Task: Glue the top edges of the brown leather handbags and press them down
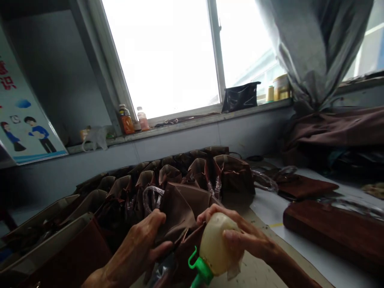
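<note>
Bag | left hand alongside, thumb spread, grip unclear | right hand clasping bottle, cap down | other bags crowd table's far edge

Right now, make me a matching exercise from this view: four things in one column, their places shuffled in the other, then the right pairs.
Things
1. squeeze bottle
2. black pouch
3. grey curtain
4. poster with cartoon figures

Places
A. at the left edge of the view
B. in the right hand, green cap pointing downward
C. hanging at the upper right
D. on the windowsill

Pairs: 1-B, 2-D, 3-C, 4-A
</note>
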Motion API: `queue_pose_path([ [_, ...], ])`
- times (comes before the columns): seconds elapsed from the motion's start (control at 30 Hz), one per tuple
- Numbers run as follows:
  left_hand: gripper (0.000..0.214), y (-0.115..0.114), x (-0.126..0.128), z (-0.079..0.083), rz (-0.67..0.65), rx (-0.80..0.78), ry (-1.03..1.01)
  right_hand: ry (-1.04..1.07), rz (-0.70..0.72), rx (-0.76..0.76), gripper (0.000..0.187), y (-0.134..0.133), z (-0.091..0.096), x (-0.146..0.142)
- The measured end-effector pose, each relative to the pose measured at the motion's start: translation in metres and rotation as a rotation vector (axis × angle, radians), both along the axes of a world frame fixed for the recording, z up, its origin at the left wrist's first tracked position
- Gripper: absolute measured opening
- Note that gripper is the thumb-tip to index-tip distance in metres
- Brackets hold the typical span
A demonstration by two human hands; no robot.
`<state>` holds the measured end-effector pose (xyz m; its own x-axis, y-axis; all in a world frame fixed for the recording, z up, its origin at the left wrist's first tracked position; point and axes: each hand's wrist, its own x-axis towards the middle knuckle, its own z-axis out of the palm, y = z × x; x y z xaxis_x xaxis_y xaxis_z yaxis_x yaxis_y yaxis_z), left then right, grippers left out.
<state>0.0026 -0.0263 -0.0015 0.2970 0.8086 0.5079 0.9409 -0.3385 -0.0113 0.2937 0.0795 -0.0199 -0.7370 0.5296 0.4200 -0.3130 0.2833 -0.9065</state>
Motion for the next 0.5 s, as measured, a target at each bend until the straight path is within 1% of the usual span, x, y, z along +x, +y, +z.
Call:
queue_pose_path([
  [0.07,0.052,0.004,0.014,-0.002,-0.06,-0.067,-0.056,0.012,-0.004,-0.031,0.049,-0.011,-0.001,0.003],
  [0.1,0.056,0.005,0.02,-0.002,-0.101,-0.115,-0.11,0.014,-0.002,-0.044,0.049,-0.016,0.0,0.004],
  [0.13,0.054,0.007,0.027,-0.002,-0.145,-0.173,-0.175,0.018,-0.005,-0.052,0.048,-0.019,0.0,0.004],
  [0.2,0.037,0.009,0.037,-0.002,-0.239,-0.282,-0.313,0.038,-0.004,-0.05,0.049,-0.022,-0.001,0.004],
  [0.23,0.029,0.01,0.04,-0.002,-0.252,-0.315,-0.392,0.044,0.004,-0.053,0.049,-0.023,-0.003,0.004],
  [0.27,0.027,0.011,0.042,-0.002,-0.226,-0.333,-0.482,0.051,0.019,-0.06,0.051,-0.023,-0.004,0.004],
  [0.33,0.033,0.014,0.041,-0.001,-0.089,-0.327,-0.717,0.065,0.051,-0.078,0.054,-0.022,-0.009,0.005],
  [0.43,0.049,0.021,0.03,0.002,0.146,-0.282,-1.199,0.061,0.07,-0.075,0.056,-0.017,-0.018,0.009],
  [0.47,0.055,0.024,0.026,0.004,0.189,-0.29,-1.338,0.057,0.059,-0.07,0.056,-0.015,-0.021,0.011],
  [0.5,0.06,0.026,0.021,0.006,0.213,-0.308,-1.431,0.053,0.043,-0.062,0.055,-0.012,-0.023,0.013],
])
